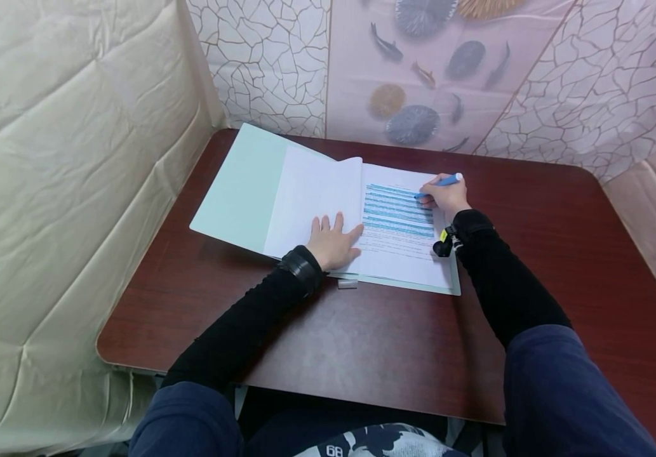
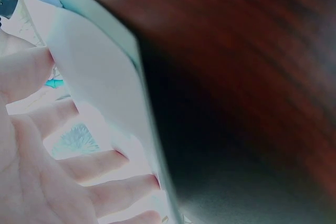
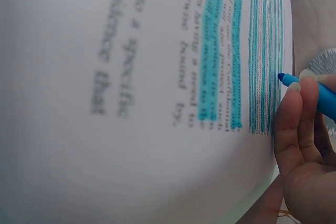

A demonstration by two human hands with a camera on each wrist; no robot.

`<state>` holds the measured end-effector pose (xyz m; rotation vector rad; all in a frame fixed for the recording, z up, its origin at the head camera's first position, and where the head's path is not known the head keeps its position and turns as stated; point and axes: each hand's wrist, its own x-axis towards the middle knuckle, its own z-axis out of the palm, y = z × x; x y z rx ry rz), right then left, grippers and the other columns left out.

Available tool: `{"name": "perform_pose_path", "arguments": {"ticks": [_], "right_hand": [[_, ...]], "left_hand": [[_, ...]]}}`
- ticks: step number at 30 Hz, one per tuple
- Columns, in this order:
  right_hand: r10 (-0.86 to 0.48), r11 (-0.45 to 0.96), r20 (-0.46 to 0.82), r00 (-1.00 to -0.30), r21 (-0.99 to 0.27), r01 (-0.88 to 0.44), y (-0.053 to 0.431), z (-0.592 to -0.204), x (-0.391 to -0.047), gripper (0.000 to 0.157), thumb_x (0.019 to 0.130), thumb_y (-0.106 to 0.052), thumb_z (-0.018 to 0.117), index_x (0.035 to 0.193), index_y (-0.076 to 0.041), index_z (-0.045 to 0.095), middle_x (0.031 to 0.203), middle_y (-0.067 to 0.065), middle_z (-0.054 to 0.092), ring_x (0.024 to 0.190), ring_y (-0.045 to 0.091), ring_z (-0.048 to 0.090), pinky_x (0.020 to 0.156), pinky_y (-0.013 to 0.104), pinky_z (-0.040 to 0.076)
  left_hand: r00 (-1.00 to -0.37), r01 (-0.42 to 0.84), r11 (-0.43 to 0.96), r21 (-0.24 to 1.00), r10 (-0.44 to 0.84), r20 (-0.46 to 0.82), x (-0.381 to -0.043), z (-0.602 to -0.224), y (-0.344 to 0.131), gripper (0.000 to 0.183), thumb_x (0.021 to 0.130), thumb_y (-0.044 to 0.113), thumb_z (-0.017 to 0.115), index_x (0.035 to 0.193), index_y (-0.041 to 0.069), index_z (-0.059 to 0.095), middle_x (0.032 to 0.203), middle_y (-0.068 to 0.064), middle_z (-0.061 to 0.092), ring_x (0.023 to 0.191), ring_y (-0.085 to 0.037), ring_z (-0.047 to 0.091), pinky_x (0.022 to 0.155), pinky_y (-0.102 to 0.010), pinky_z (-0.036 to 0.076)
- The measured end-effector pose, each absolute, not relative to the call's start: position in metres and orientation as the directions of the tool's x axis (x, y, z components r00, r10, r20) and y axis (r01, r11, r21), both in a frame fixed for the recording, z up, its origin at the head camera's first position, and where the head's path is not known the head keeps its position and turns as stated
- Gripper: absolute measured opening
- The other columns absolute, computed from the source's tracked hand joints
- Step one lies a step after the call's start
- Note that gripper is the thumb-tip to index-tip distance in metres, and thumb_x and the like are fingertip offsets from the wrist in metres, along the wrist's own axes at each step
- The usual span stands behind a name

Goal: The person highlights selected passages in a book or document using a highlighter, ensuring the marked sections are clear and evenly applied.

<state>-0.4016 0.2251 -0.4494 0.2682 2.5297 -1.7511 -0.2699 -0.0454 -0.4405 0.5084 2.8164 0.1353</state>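
A pale green folder [image 1: 240, 184] lies spread on the table, with white sheets inside. Its right-hand printed page [image 1: 399, 263] carries several lines coloured blue in the upper part, above plain lines of text. My left hand [image 1: 334, 246] rests on the left white sheet [image 1: 316, 184] with spread fingers, near the fold; the left wrist view shows straight fingers [image 2: 94, 165] against the paper. Over the upper right of the printed page, my right hand [image 1: 449, 198] pinches a blue marker pen [image 1: 448, 180]. In the right wrist view the marker's dark blue tip [image 3: 282, 77] is at the coloured lines.
A small grey metallic piece [image 1: 347, 284] shows at the folder's near edge. The dark red-brown table [image 1: 396, 343] has rounded corners. Cream cloth [image 1: 76, 209] hangs along the left, and a patterned backdrop [image 1: 270, 63] stands behind the table.
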Motion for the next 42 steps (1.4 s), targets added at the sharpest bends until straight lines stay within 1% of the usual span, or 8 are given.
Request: {"name": "perform_pose_path", "arguments": {"ticks": [8, 20, 27, 33, 42], "right_hand": [[0.111, 0.361, -0.133, -0.985, -0.918, 0.165, 0.2263, -0.4485, -0.4015, 0.011, 0.088, -0.014, 0.069, 0.086, -0.007, 0.061, 0.066, -0.004, 0.071, 0.061, 0.008, 0.070, 0.063, 0.025, 0.058], [0.101, 0.343, -0.135, -0.986, -0.925, 0.162, 0.2283, -0.4489, -0.4005, 0.010, 0.088, -0.013, 0.069, 0.085, -0.008, 0.061, 0.066, -0.004, 0.071, 0.061, 0.008, 0.070, 0.066, 0.027, 0.059], [0.097, 0.344, -0.121, -0.988, -0.927, 0.148, 0.2305, -0.4502, -0.4016, 0.010, 0.088, -0.012, 0.068, 0.087, -0.006, 0.060, 0.066, -0.005, 0.071, 0.061, 0.006, 0.069, 0.065, 0.026, 0.058], [0.106, 0.342, -0.132, -0.986, -0.926, 0.161, 0.2315, -0.4509, -0.4017, 0.010, 0.088, -0.013, 0.069, 0.087, -0.007, 0.060, 0.066, -0.005, 0.071, 0.061, 0.006, 0.069, 0.064, 0.025, 0.058], [0.087, 0.339, -0.116, -0.989, -0.931, 0.139, 0.2334, -0.4501, -0.3995, 0.010, 0.089, -0.011, 0.067, 0.089, -0.005, 0.060, 0.066, -0.004, 0.071, 0.061, 0.007, 0.069, 0.065, 0.027, 0.058]], "left_hand": [[-0.902, 0.322, 0.936, 0.144, 0.349, -0.253, -0.2704, -0.4407, -0.0453, 0.059, 0.101, 0.047, 0.039, 0.155, 0.031, 0.021, 0.162, -0.020, 0.012, 0.147, -0.045, 0.014, 0.120, -0.058, 0.008], [-0.902, 0.316, 0.937, 0.146, 0.345, -0.259, -0.2704, -0.4411, -0.0456, 0.059, 0.101, 0.047, 0.040, 0.155, 0.031, 0.021, 0.162, -0.019, 0.012, 0.147, -0.045, 0.014, 0.120, -0.058, 0.008], [-0.903, 0.318, 0.936, 0.150, 0.347, -0.252, -0.2712, -0.4421, -0.0451, 0.060, 0.101, 0.047, 0.040, 0.155, 0.030, 0.021, 0.162, -0.020, 0.012, 0.147, -0.046, 0.014, 0.120, -0.057, 0.008], [-0.904, 0.309, 0.937, 0.165, 0.343, -0.254, -0.2706, -0.4418, -0.0451, 0.059, 0.101, 0.045, 0.039, 0.155, 0.031, 0.020, 0.162, -0.019, 0.011, 0.147, -0.045, 0.014, 0.120, -0.057, 0.007], [-0.901, 0.323, 0.934, 0.152, 0.353, -0.252, -0.2686, -0.4397, -0.0450, 0.059, 0.101, 0.046, 0.039, 0.155, 0.029, 0.021, 0.162, -0.020, 0.012, 0.147, -0.046, 0.014, 0.120, -0.057, 0.008]]}}
